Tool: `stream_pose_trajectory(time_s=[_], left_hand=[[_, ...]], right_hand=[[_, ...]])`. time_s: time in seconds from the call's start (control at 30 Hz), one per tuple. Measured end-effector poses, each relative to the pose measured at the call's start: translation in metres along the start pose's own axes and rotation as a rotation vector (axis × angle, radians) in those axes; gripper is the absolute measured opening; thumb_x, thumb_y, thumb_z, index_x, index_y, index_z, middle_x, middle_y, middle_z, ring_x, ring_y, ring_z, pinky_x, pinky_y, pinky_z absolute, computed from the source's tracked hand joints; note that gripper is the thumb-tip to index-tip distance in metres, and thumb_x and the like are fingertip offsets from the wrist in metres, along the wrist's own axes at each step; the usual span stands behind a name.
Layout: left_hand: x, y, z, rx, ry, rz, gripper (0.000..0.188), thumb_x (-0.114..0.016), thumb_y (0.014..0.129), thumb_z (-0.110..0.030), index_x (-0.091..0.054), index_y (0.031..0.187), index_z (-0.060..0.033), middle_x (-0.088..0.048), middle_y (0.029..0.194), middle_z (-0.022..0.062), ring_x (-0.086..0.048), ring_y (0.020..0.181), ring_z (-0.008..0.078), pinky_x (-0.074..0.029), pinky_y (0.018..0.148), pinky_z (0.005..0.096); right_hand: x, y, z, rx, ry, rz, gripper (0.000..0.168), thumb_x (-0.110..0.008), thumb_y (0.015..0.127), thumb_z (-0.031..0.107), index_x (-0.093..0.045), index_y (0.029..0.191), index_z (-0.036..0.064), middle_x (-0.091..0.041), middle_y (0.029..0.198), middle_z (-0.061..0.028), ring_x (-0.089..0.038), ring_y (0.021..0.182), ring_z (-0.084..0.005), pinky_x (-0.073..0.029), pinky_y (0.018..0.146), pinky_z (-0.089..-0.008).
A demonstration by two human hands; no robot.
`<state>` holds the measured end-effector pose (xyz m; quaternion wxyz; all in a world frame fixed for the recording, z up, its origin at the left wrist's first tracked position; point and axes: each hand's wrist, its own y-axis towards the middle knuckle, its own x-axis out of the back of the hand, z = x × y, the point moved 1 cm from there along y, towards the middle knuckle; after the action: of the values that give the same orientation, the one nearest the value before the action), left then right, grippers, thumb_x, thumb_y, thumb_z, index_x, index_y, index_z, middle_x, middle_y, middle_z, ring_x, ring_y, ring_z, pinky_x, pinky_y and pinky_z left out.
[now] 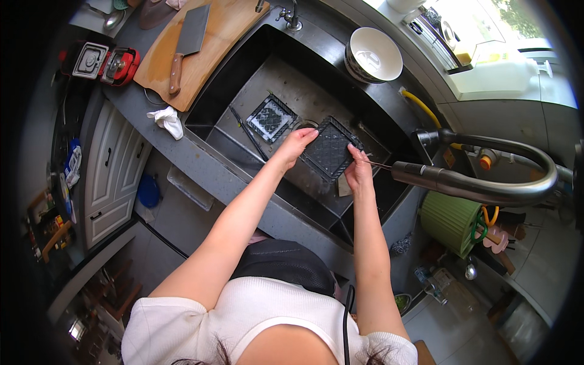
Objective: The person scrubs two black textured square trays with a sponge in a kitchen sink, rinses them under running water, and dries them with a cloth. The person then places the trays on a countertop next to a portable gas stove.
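Over the dark sink [292,77], both my hands hold a black plastic tray with a patterned, wet surface [332,148]. My left hand [297,145] grips its left edge, thumb and fingers at the rim. My right hand [358,168] grips the right edge, where thin streams of water from the pull-down faucet [415,175] reach the fingers. A smaller black square tray with a white, wet middle [270,117] lies on the sink floor to the left. Beside it rests a thin dark strip [248,133]. Part of the drain [305,124] shows between the trays.
A cleaver [191,41] lies on the wooden cutting board [155,68] left of the sink. A crumpled white cloth [168,122] sits at the counter edge. A large bowl [374,54] stands behind the sink, and a green ribbed container [449,223] holds utensils at the right.
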<state>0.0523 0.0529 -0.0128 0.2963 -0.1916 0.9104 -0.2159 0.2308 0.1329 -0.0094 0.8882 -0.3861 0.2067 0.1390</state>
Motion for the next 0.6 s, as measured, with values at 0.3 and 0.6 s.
stream_pose_trajectory(time_s=[0.3,0.6], left_hand=[[-0.04,0.021,0.033,-0.232,0.851,-0.277,0.04,-0.054,0.088,-0.038,-0.059,0.073,-0.0004,-0.056,0.066,0.0196,-0.055,0.061,0.0362,-0.041,0.055,0.0408],[-0.03,0.013,-0.001,-0.452,0.786,-0.313,0.029,-0.051,0.09,-0.033,-0.061,0.088,-0.0054,-0.06,0.072,0.0185,-0.059,0.07,0.0387,-0.045,0.058,0.0426]], right_hand=[[0.015,-0.044,0.037,-0.069,-0.218,-0.136,0.015,-0.059,0.088,0.022,-0.058,0.097,0.01,-0.064,0.085,-0.0007,-0.063,0.069,-0.015,-0.05,0.056,-0.0275],[0.036,-0.02,-0.024,-0.263,0.305,0.102,0.019,-0.06,0.084,0.01,-0.055,0.102,0.013,-0.059,0.103,-0.0026,-0.055,0.099,-0.0198,-0.045,0.084,-0.0373]])
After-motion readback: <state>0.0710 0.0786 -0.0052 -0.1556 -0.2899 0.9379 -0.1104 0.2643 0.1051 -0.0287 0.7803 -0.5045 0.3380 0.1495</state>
